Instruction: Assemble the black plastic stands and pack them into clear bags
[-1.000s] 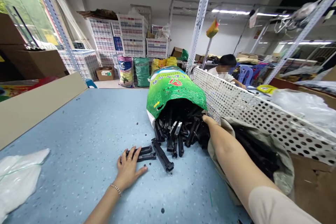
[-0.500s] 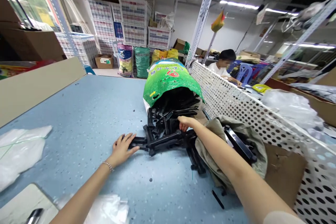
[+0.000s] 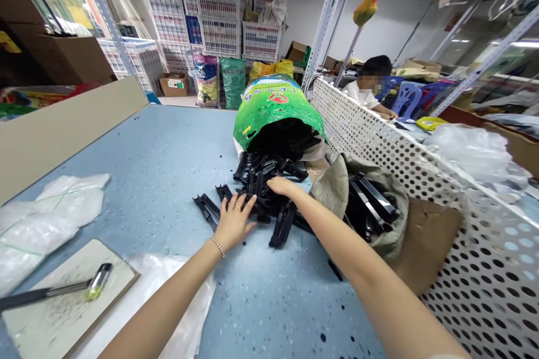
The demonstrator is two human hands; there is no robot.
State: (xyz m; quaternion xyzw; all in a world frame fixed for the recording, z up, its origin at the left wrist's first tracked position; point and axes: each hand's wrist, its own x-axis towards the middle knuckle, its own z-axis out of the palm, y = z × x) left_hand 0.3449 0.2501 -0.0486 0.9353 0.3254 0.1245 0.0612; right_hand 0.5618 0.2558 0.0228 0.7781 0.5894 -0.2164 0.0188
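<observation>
A green sack (image 3: 280, 106) lies on its side on the blue table (image 3: 168, 151), its mouth facing me. Black plastic parts (image 3: 283, 225) spill from it in a heap. My left hand (image 3: 234, 221) rests with spread fingers on the left side of the heap, touching parts. On the heap's right side is my right hand (image 3: 281, 185); its fingers point down among the parts and are mostly hidden. An olive cloth sack (image 3: 330, 185) with more black parts stands open to the right of my right forearm.
A white perforated panel (image 3: 379, 129) borders the table's right side. Plastic bags (image 3: 59, 202) and a board (image 3: 54, 297) with a hammer-like tool lie at left. Beyond the panel sits a person (image 3: 366, 90). Stacked crates (image 3: 219, 11) stand behind.
My left hand has moved right, further onto the heap, and my right hand slightly left. The black parts lie differently. The view has shifted, showing more of the board.
</observation>
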